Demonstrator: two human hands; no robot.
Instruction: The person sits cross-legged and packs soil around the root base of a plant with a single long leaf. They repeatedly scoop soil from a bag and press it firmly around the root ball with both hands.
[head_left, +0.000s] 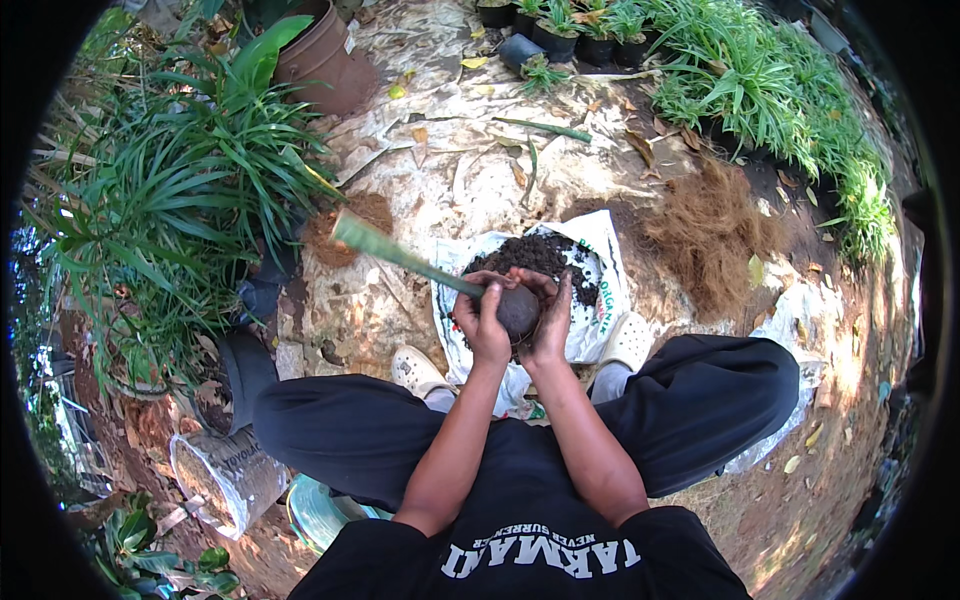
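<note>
Both my hands cup a smooth, dark, rounded ball (519, 313) that looks like packed soil. My left hand (484, 319) wraps its left side, with the thumb lying over the top. Against the right side rests my right hand (550, 319), its fingers curved and smeared with soil. A thick green stem or cylindrical leaf (405, 259) slants up and left from the ball, its cut end pale. Underneath, loose dark soil (536, 255) lies on an opened white plastic sack (611, 251) bearing print.
Brown coconut-like fibre (712, 232) is heaped at right, with a smaller fibre clump (322, 238) at left. Cut green leaf pieces (544, 129) lie ahead. Potted grassy plants (742, 82) line the upper right; leafy plants (202, 172) and a brown bucket (326, 64) stand left.
</note>
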